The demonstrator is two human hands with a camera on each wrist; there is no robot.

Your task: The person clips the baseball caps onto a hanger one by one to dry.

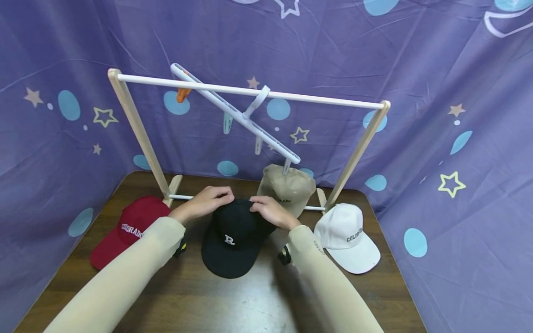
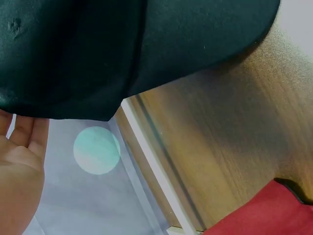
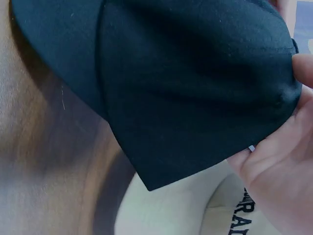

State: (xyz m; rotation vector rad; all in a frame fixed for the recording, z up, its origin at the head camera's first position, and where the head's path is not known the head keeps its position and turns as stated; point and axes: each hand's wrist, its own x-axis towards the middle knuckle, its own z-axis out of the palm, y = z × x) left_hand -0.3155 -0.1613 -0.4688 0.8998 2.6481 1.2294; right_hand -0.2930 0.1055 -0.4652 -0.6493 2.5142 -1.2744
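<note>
A black cap (image 1: 241,226) with a white letter R hangs over the table between both hands, brim pointing toward me. My left hand (image 1: 210,201) pinches its upper edge on the left. On the right, my right hand (image 1: 272,210) grips the same edge, thumb on the outside and fingers behind the cloth (image 3: 279,152). In the left wrist view, the left fingers (image 2: 32,132) go up behind the dark fabric (image 2: 88,63). Just behind the right hand, a beige cap (image 1: 297,185) hangs from an end clip (image 1: 287,166) of a pale hanger (image 1: 233,112).
The hanger hooks over the white rod (image 1: 325,98) of a wooden rack. An orange clip (image 1: 183,94), a teal clip (image 1: 227,123) and a white clip (image 1: 258,145) hang from it. A red cap (image 1: 112,245) lies left, a white cap (image 1: 347,240) right, on the wooden table (image 1: 200,305).
</note>
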